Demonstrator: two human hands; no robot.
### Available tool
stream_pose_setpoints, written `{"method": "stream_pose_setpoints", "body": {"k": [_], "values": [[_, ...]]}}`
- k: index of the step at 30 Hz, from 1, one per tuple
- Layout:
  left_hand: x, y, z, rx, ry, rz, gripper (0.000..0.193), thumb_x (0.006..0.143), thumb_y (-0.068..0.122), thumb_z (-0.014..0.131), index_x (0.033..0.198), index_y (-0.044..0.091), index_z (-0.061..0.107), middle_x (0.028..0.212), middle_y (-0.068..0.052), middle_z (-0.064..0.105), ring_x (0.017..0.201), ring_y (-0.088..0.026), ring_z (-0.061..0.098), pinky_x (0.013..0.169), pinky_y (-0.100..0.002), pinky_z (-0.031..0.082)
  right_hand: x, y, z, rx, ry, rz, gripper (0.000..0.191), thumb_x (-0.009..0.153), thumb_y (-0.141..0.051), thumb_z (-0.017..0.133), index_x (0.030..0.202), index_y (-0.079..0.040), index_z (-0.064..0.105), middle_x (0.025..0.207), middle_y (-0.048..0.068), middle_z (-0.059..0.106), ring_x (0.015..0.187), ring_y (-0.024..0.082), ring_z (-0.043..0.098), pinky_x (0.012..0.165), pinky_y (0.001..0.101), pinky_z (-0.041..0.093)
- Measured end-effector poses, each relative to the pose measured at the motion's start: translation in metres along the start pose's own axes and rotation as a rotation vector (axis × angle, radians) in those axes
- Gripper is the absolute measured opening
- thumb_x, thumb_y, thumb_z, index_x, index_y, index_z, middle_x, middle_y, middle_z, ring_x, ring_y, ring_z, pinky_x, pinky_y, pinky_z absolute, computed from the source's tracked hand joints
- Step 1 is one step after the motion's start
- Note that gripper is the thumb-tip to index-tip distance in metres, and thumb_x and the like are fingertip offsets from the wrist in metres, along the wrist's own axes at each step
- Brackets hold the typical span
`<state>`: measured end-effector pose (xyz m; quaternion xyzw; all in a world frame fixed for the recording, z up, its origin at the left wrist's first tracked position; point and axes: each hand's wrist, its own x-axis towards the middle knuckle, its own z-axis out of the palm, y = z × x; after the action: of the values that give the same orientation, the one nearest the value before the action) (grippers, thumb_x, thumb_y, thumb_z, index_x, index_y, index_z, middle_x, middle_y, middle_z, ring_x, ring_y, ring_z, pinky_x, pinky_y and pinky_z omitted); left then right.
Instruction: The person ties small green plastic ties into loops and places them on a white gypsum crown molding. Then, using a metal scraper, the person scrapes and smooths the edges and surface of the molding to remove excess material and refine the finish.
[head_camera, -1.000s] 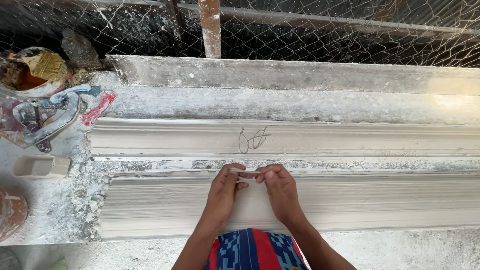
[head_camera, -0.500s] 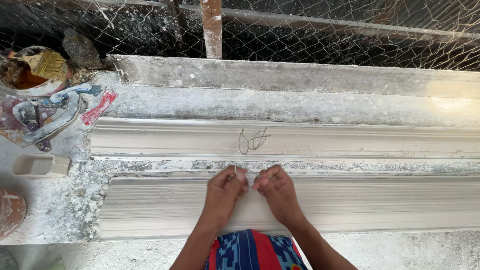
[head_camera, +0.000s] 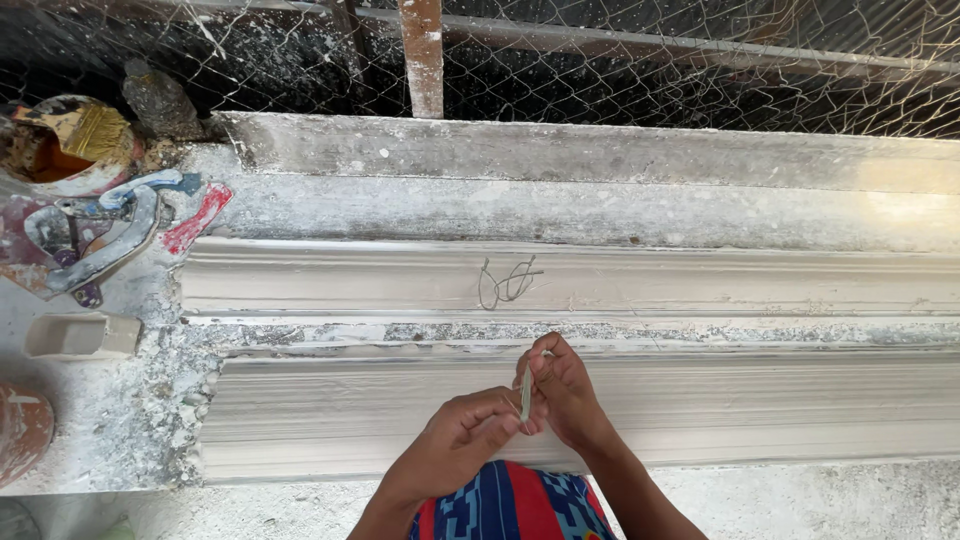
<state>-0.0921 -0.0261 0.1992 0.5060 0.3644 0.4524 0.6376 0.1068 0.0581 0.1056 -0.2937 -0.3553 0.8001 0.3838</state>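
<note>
1. We work at a plaster-crusted counter (head_camera: 120, 420), both hands meeting over the near moulding (head_camera: 750, 410), a long white plaster cornice length lying left to right.

2. Our left hand (head_camera: 460, 445) and right hand (head_camera: 565, 400) pinch between them a thin pale strip (head_camera: 526, 395), held almost upright; what it is made of we cannot tell.

3. Grip: the left fingertips close on the strip's lower end, the right fingers wrap its upper part. Both grips are narrow and tight on the strip, with nothing else held.

4. The step in hand looks to us like readying or shaping this small strip just above the moulding, not yet working the plaster itself.

5. The next move, we judge, calls for a steady two-handed pinch and a careful lowering toward the moulding face, which lies directly beneath the hands.

6. At twelve o'clock from the hands a loop of thin wire (head_camera: 507, 282) rests on the far moulding (head_camera: 750, 285), apart from the grip.

7. At ten o'clock, well apart, sit a small white block (head_camera: 82, 335), a paint-smeared metal tool (head_camera: 95, 240) and a pot with a brush (head_camera: 65, 140).

8. Wire mesh fencing (head_camera: 700, 60) closes the far edge.
</note>
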Motion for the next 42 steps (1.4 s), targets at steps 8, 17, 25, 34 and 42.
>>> {"method": "stream_pose_setpoints", "body": {"k": [8, 17, 25, 34, 42], "values": [[0.021, -0.018, -0.002, 0.282, 0.389, -0.15, 0.015, 0.089, 0.01, 0.075, 0.083, 0.005, 0.063, 0.087, -0.002, 0.067, 0.066, -0.011, 0.045, 0.061, -0.029, 0.042, -0.003, -0.005, 0.012, -0.015, 0.09, -0.148, 0.013, 0.104, -0.018, 0.058, 0.109, -0.009, 0.051, 0.093, 0.003, 0.064, 0.078, 0.008, 0.059, 0.075, 0.0234, 0.051], [0.046, -0.062, -0.034, -0.209, 0.619, -0.128, 0.017, 0.094, 0.009, 0.056, 0.111, 0.009, 0.058, 0.107, -0.001, 0.067, 0.095, -0.011, 0.064, 0.086, -0.027, 0.054, -0.007, 0.01, 0.015, -0.44, 0.047, -0.027, 0.02, 0.104, -0.027, 0.056, 0.106, -0.008, 0.051, 0.079, 0.005, 0.064, 0.071, 0.011, 0.058, 0.065, 0.025, 0.047], [0.014, -0.021, -0.021, -0.205, -0.111, -0.07, 0.036, 0.11, 0.026, 0.047, 0.108, 0.0, 0.072, 0.122, -0.011, 0.072, 0.121, -0.016, 0.066, 0.11, -0.032, 0.05, 0.002, 0.006, -0.002, 0.157, -0.003, 0.036, 0.016, 0.105, -0.02, 0.056, 0.11, -0.006, 0.051, 0.08, 0.005, 0.059, 0.063, 0.01, 0.051, 0.06, 0.0258, 0.045], [0.032, -0.054, -0.02, 0.101, 0.341, -0.17, 0.019, 0.093, 0.01, 0.073, 0.082, 0.0, 0.06, 0.083, -0.005, 0.066, 0.068, -0.009, 0.052, 0.061, -0.028, 0.043, 0.008, 0.012, 0.006, 0.054, 0.134, -0.078, 0.014, 0.105, -0.019, 0.059, 0.108, -0.009, 0.049, 0.082, 0.002, 0.057, 0.074, 0.011, 0.053, 0.072, 0.0268, 0.049], [0.05, -0.136, -0.048, 0.332, 0.93, -0.06, 0.012, 0.098, 0.007, 0.063, 0.103, 0.002, 0.054, 0.08, -0.006, 0.052, 0.069, -0.011, 0.046, 0.063, -0.028, 0.045, -0.004, 0.035, 0.022, -0.547, 0.0, 0.02, 0.005, 0.107, -0.012, 0.049, 0.108, -0.007, 0.049, 0.088, 0.005, 0.065, 0.082, 0.009, 0.059, 0.071, 0.0263, 0.047]]}}
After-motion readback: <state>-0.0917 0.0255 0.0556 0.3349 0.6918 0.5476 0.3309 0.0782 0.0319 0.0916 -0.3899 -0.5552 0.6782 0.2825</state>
